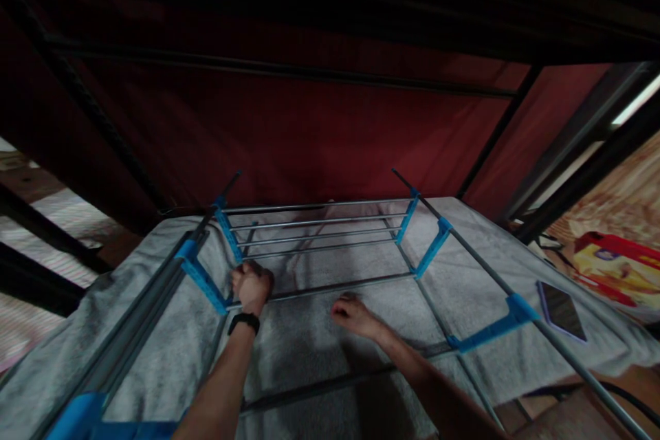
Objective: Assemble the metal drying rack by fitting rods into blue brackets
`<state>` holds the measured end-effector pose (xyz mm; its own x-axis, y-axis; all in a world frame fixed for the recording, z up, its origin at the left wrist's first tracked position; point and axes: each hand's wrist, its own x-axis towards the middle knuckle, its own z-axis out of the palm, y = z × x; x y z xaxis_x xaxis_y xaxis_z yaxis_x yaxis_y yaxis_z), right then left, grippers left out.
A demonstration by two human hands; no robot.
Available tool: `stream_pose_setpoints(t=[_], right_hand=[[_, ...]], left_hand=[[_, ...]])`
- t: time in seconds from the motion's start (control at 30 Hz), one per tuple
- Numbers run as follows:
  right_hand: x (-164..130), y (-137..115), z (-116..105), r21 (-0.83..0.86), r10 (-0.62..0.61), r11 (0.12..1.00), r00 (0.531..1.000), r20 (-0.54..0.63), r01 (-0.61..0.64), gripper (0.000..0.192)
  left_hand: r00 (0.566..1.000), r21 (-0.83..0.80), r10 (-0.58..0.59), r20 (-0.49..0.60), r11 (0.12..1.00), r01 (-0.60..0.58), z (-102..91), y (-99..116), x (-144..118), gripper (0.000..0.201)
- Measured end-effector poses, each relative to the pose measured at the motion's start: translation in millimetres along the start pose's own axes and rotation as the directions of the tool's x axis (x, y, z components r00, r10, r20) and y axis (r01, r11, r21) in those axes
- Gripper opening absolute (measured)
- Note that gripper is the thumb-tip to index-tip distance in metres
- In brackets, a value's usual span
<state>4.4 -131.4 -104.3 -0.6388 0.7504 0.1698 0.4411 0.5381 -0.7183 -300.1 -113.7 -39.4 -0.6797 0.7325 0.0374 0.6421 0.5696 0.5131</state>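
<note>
A rack frame of grey metal tubes joined by blue plastic brackets lies on a grey cloth. My left hand (pixel 251 285), with a dark band at the wrist, is closed around the left end of a metal tube (pixel 309 290), beside a left blue bracket (pixel 203 282). In the middle of the frame, just below that tube, my right hand (pixel 353 314) has its fingers curled together. Whatever they hold, if anything, is hidden. On the far right, another blue bracket (pixel 433 247) meets the long side tube (pixel 482 262).
The grey cloth (pixel 489 254) covers the surface under the frame. Several tubes (pixel 147 323) run along the left side. A phone (pixel 563 311) lies at the right, near a red and yellow package (pixel 619 265). Dark bars and a red sheet (pixel 320 137) stand behind.
</note>
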Motion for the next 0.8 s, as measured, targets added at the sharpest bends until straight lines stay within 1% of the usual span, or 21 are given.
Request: stream_pose_setpoints(t=[0.07, 0.17, 0.27, 0.43, 0.57, 0.67, 0.8], right_hand=[[0, 0, 2, -0.018, -0.011, 1.0, 1.0, -0.014, 0.011, 0.014], [-1, 2, 6, -0.052, -0.013, 0.999, 0.999, -0.038, 0.011, 0.017], [-3, 2, 10, -0.077, -0.011, 0.997, 0.997, -0.082, 0.005, 0.018], [-7, 2, 11, -0.085, -0.016, 0.996, 0.997, -0.076, 0.009, 0.018], [-8, 3, 10, -0.07, -0.003, 0.998, 0.998, -0.062, -0.001, 0.017], [-9, 2, 10, -0.079, -0.003, 0.997, 0.999, -0.054, -0.001, 0.017], [-11, 1, 9, -0.096, 0.004, 0.995, 0.999, -0.038, -0.007, 0.017]], left_hand=[[0.996, 0.021, 0.092, -0.013, 0.996, -0.092, 3.5, -4, -12, 0.043], [0.965, 0.006, 0.259, -0.037, 0.966, -0.259, 8.7, -9, -29, 0.037], [0.936, -0.015, 0.352, 0.0, 0.936, -0.352, 13.6, -13, -43, 0.037], [0.919, 0.045, 0.392, 0.051, 0.918, -0.394, 18.1, -16, -65, 0.035], [0.908, 0.05, 0.412, 0.069, 0.908, -0.416, 17.9, -17, -75, 0.034], [0.911, 0.059, 0.407, 0.062, 0.91, -0.411, 16.4, -21, -81, 0.034], [0.919, 0.093, 0.392, 0.033, 0.915, -0.393, 12.3, -32, -91, 0.035]])
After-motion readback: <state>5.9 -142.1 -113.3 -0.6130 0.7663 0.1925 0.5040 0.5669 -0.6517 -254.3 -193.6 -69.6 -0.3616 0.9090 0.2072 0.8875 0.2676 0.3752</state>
